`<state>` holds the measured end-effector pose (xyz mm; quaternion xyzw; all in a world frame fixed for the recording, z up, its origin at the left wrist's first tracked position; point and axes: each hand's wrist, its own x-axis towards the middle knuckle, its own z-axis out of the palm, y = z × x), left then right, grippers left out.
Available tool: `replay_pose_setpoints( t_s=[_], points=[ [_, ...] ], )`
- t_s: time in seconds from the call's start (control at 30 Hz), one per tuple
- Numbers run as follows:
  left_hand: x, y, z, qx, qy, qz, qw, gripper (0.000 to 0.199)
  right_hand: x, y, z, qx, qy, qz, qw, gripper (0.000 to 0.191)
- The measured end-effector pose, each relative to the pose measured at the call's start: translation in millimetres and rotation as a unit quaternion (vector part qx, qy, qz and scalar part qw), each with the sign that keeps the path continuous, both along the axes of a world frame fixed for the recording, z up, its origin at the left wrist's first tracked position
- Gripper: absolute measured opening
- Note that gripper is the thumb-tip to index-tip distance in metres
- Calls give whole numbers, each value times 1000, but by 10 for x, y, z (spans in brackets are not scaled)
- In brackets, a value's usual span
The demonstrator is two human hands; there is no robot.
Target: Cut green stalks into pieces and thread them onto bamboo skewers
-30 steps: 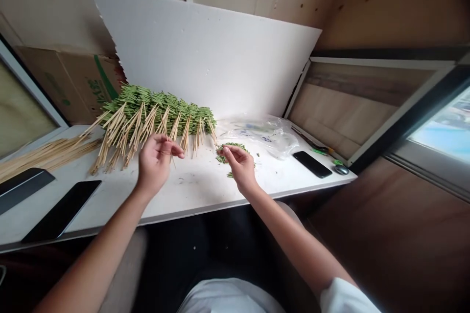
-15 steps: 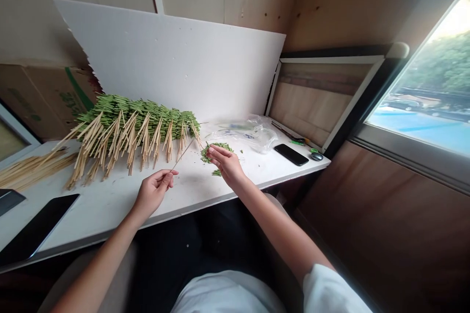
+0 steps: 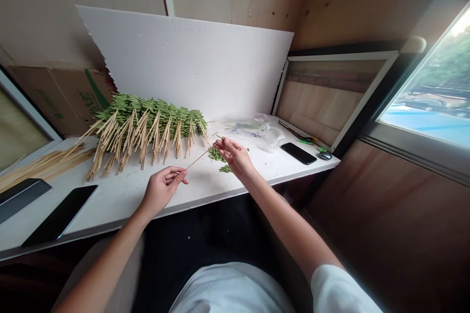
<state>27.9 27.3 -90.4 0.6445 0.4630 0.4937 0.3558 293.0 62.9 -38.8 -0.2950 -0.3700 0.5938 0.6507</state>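
Between the thumb and fingers of my left hand (image 3: pixel 161 189) is a thin wooden skewer (image 3: pixel 199 159), slanting up to the right. My right hand (image 3: pixel 238 157) pinches a short green bean piece (image 3: pixel 219 137) at the skewer's far tip; whether the tip has gone into it I cannot tell. Just beyond and below the right fingers lies a small pile of cut green bean pieces (image 3: pixel 216 154), partly covered by that hand. To the left, a tall stack of bean-loaded skewers (image 3: pixel 154 110) rests with its bare stick ends pointing toward me.
Loose bare skewers (image 3: pixel 47 165) lie at the table's left. Two dark devices, one a black phone-like slab (image 3: pixel 60 215), sit at the front left. A clear plastic bag (image 3: pixel 266 132), a phone (image 3: pixel 298 153) and a mouse (image 3: pixel 325 155) are at the right. A white board (image 3: pixel 191 63) stands behind.
My hands have come closer together, and the right fingers with the bean piece now meet the skewer's tip. The whole view has shifted slightly, so the table appears farther right.
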Motion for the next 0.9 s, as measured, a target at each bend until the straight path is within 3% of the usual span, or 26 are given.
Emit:
replay_pose_setpoints(
  t_s=[0.3, 0.73, 0.9],
  points=[
    [78, -140, 176, -31, -42, -18, 998, 37, -57, -108, 49, 22, -33, 5, 999, 53],
    [66, -163, 178, -31, -19, -13, 999, 41, -66, -87, 20, 40, -30, -19, 999, 39],
    [71, -176, 196, -30, -22, -11, 999, 43, -65, -84, 21, 38, -27, -25, 999, 43]
  ],
)
